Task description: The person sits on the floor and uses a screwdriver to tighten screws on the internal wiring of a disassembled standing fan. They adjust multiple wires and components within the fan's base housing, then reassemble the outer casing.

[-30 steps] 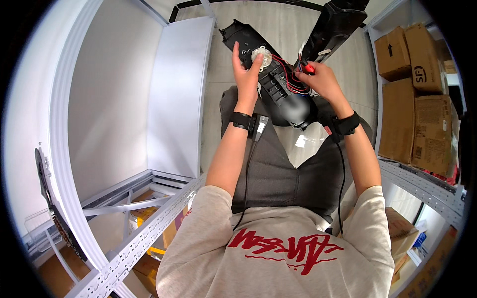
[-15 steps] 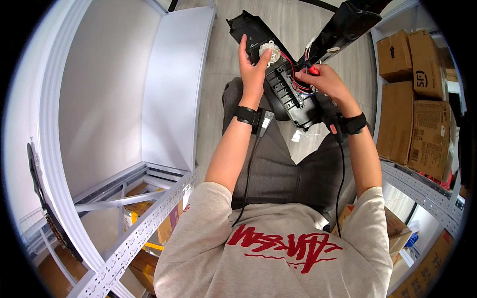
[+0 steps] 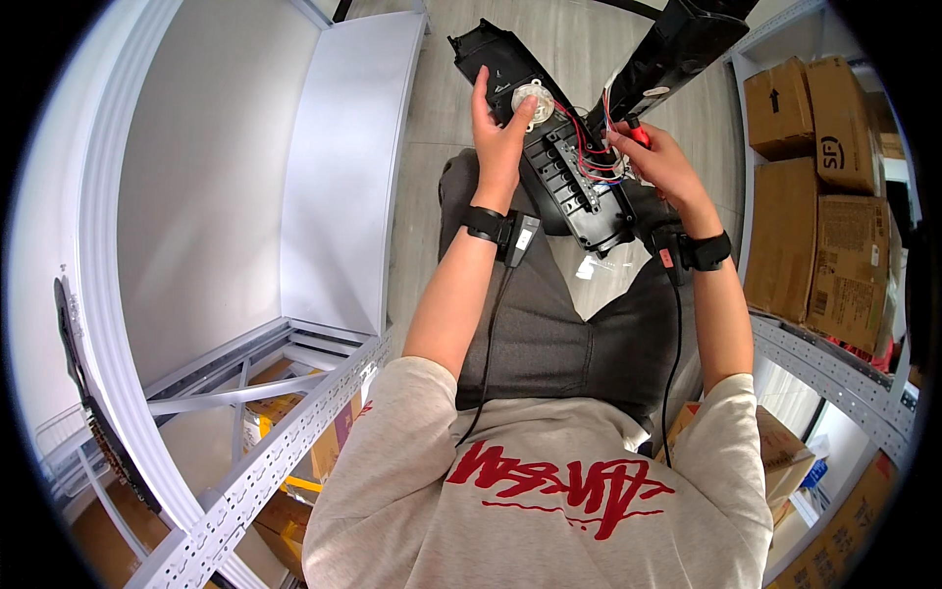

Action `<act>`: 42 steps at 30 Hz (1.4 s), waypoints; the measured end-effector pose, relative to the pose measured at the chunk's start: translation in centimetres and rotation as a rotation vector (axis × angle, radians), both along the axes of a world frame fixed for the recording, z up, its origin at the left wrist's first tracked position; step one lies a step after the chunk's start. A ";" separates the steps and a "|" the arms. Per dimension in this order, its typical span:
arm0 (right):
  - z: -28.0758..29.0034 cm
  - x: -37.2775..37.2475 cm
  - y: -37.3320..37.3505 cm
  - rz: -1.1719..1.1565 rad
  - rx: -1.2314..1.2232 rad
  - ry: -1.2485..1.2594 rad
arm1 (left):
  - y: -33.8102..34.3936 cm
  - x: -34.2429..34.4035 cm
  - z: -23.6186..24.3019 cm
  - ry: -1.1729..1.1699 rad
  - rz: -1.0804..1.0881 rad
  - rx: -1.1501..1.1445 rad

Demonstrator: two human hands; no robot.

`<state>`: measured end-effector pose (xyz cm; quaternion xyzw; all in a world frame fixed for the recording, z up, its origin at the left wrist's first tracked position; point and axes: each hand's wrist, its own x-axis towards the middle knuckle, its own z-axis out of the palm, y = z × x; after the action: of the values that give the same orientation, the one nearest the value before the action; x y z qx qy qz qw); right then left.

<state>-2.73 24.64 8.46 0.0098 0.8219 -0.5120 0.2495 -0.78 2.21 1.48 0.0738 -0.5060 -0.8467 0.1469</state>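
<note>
An opened black plastic appliance housing (image 3: 574, 182) rests across my lap, with red and white wires (image 3: 589, 147) showing inside. My left hand (image 3: 498, 133) grips its upper part, the thumb against a round white disc-shaped part (image 3: 534, 96). My right hand (image 3: 659, 162) holds a red-handled tool (image 3: 636, 128) at the wires on the housing's right side. A long black body section (image 3: 687, 44) sticks up and away behind my right hand. Both wrists wear black bands with cables running down.
Brown cardboard boxes (image 3: 814, 196) fill a metal shelf on the right. A white panel (image 3: 343, 167) and white wall stand to the left. A grey perforated metal rack (image 3: 265, 452) with boxes underneath sits at lower left. Wood-look floor (image 3: 569, 39) lies ahead.
The view has tipped so hands and housing sit higher in frame. My left hand has slid up the housing toward the white disc; my right hand stays at the wires.
</note>
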 end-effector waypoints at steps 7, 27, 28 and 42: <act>0.6 2.1 -0.3 -0.028 0.222 0.571 | 0.0 0.1 0.1 0.001 -0.007 0.026; 0.6 3.0 -4.8 0.273 0.814 0.836 | 0.1 0.0 -0.2 0.010 0.011 0.009; 0.5 2.9 -4.9 0.274 0.835 0.823 | 0.1 -0.1 -0.2 0.009 0.007 0.013; 2.4 1.8 -4.6 0.178 0.670 0.601 | 0.1 0.0 -0.1 0.010 0.010 0.008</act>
<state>-0.95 20.03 10.86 -0.1296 0.9757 -0.1746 0.0259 -0.78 2.33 1.37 0.0726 -0.5013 -0.8485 0.1534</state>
